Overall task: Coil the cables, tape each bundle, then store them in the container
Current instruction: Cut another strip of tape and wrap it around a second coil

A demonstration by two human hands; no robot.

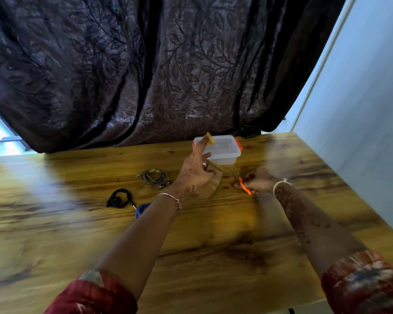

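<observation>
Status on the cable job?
Done: grey cable and black cable lie coiled. In hand: left hand holds the tape roll, a strip on its fingertip; right hand grips scissors. Left: taping, apparently, then storing; container lid is on.

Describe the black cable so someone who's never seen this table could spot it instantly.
On the wooden table before the dark curtain, look left of the person's left forearm. The black cable lies bunched there; the grey coil lies beyond it, the blue cable to its right.
</observation>
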